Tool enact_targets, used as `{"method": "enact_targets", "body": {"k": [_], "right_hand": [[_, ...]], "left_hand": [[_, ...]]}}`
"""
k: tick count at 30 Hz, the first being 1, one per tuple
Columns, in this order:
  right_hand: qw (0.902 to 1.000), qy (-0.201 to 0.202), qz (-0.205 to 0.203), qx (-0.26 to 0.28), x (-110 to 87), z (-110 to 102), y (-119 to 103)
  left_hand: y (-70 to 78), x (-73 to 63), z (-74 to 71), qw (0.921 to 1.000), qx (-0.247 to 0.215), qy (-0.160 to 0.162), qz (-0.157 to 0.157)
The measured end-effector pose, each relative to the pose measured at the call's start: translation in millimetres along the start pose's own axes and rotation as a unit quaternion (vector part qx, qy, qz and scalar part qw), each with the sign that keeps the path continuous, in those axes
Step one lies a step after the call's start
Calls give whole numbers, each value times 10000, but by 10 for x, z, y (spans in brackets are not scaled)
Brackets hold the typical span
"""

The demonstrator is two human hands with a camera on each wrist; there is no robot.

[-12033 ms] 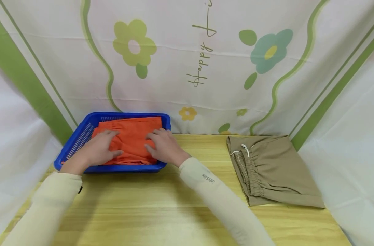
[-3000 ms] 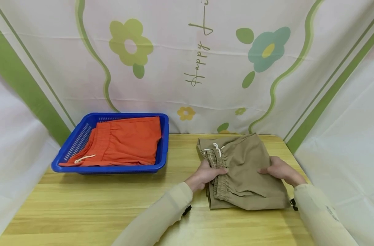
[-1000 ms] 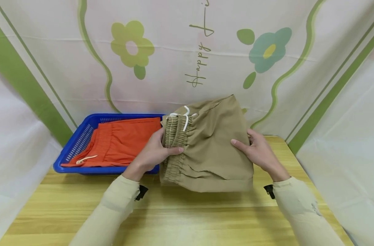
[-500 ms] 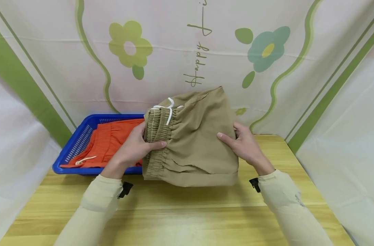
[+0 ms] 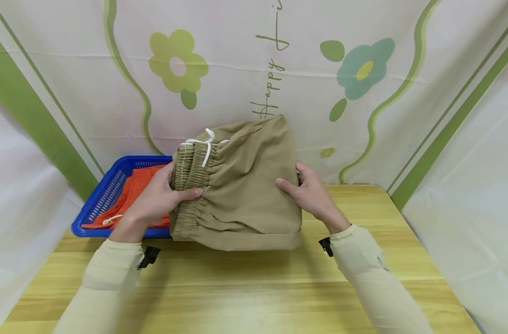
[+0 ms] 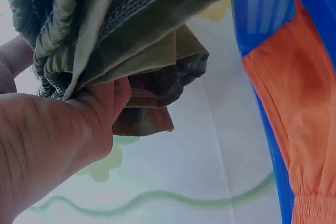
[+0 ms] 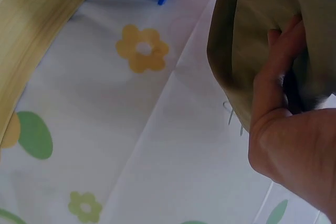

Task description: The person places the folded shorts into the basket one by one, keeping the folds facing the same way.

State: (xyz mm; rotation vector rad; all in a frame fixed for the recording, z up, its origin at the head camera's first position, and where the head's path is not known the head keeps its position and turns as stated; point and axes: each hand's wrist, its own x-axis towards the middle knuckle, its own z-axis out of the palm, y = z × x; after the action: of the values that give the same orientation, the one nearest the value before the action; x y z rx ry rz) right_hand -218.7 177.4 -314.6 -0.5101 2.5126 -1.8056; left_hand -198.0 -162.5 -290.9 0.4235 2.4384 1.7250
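Note:
Folded khaki shorts (image 5: pixel 245 185) with a gathered elastic waistband and white drawstring are held up above the table in the head view. My left hand (image 5: pixel 153 199) grips the waistband side, thumb on top and fingers underneath. On the opposite side my right hand (image 5: pixel 314 195) pinches the folded edge, its thumb on the upper face. The left wrist view shows the layered waistband over the left hand (image 6: pixel 63 129). In the right wrist view the fingers of the right hand (image 7: pixel 283 114) reach under the cloth. The shorts cover the right part of a blue basket (image 5: pixel 107 185).
Inside the basket lies a folded orange garment (image 5: pixel 137 185) with a pale drawstring, partly hidden. The wooden table (image 5: pixel 254 297) backs onto a white flower-print curtain (image 5: pixel 245 55), with white fabric on both sides.
Earlier both hands were at the orange garment in the basket. Since then they have gripped the khaki shorts at the table's right, lifted them and carried them left, partly over the basket.

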Motion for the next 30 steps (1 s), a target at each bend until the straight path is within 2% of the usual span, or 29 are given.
{"method": "enact_targets", "body": {"k": [15,20,24,30], "right_hand": [[9992,-168,-252,266,187,355,-95],[9984,-156,-385,388,249,475,-100],[9980,-195,-402,458,300,572,-110],[9975,-319,-344,537,381,715,-128]], "left_hand": [[-54,-114,-369,9981,570,181,-169],[-85,-155,-471,9979,575,199,-215],[-108,-192,-558,9978,563,223,-262],[-139,-232,-723,9953,853,216,-398]]}}
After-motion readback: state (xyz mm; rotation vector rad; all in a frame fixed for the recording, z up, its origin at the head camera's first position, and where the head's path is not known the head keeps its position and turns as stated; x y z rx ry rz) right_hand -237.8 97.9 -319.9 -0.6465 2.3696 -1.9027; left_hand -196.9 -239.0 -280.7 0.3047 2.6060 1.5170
